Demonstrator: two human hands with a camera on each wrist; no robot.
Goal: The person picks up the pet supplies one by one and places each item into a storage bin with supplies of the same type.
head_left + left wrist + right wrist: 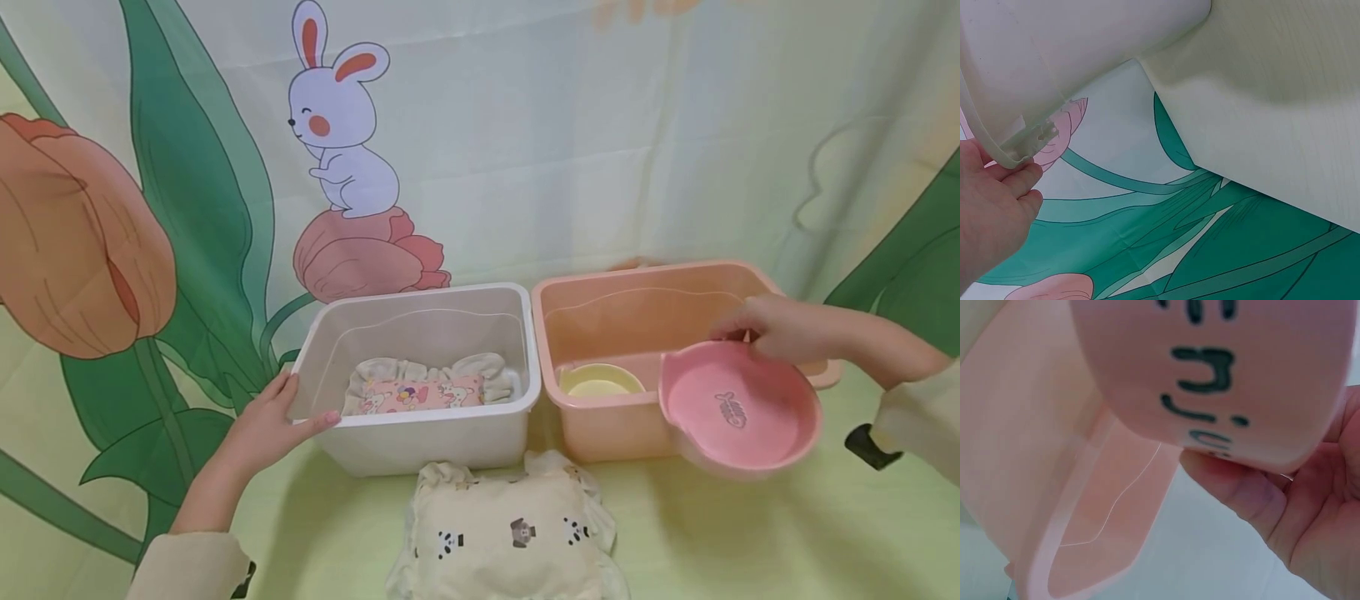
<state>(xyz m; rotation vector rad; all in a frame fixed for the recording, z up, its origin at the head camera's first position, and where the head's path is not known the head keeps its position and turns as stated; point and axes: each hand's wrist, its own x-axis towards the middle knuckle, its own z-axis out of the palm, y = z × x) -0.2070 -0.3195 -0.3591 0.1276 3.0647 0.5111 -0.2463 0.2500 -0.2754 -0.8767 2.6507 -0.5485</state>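
Observation:
My right hand [783, 325] pinches the edge of a pink bowl [750, 417], which is tilted over the right front of a peach plastic bin [611, 432]. Inside the bowl is a fish-shaped print; dark lettering on its outer wall [1204, 381] shows in the right wrist view. At the left, my left hand [262, 429] grips the rim of a white plastic bin [435, 442], fingertips [1025, 178] curled under that rim. A pink printed cushion [423, 393] with cream ruffles lies in the white bin. A pale yellow bowl [603, 381] sits in the peach bin.
A cream ruffled pillow [510, 533] with animal prints lies in front of the bins, near the view's lower edge. The two bins stand side by side on a pale green surface [697, 533]. Behind them hangs a cloth [525, 150] printed with a rabbit and tulips.

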